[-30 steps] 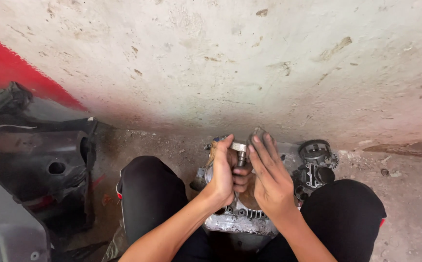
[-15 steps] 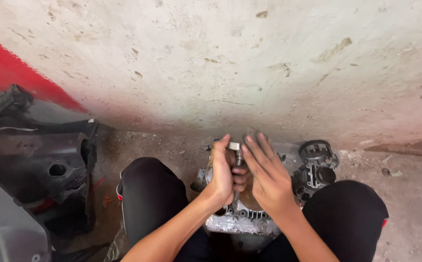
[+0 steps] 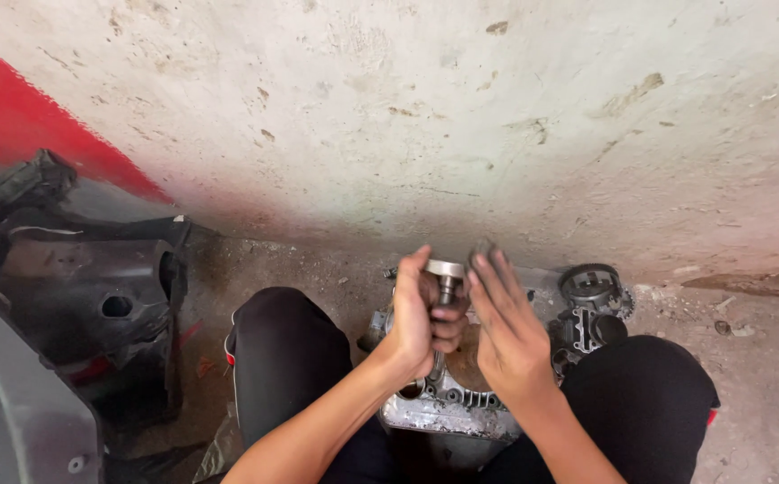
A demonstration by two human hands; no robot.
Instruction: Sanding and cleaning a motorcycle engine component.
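Head view: looks down on a person seated on a concrete floor (image 3: 766,394) facing a stained wall (image 3: 461,116), knees in black trousers spread to left and right
Left hand (image 3: 421,314): clenched round the upright shaft of a metal tool (image 3: 445,280) with a flat round silver top, thumb raised along its far side
Right hand (image 3: 506,332): released, fingers straight and together, palm turned towards the tool, just beside it on the right; whether it touches the tool I cannot tell
Engine casing (image 3: 447,408): grey ribbed metal part, lying on the floor between the knees, directly beneath both hands; the tool's lower end is hidden behind the left fist
Doing it well: as I judge it, the tool should stand square to the casing, the left grip firm and low, and the flat right palm should meet the round top centrally so the shaft does not tip
Count, hands: two, both the person's own
Count, tools in hand: one
Count, engine parts: two seen, the casing and a dark geared part (image 3: 593,305) just right of it, near the wall
Count, black panels (image 3: 94,305): at least two, stacked at far left
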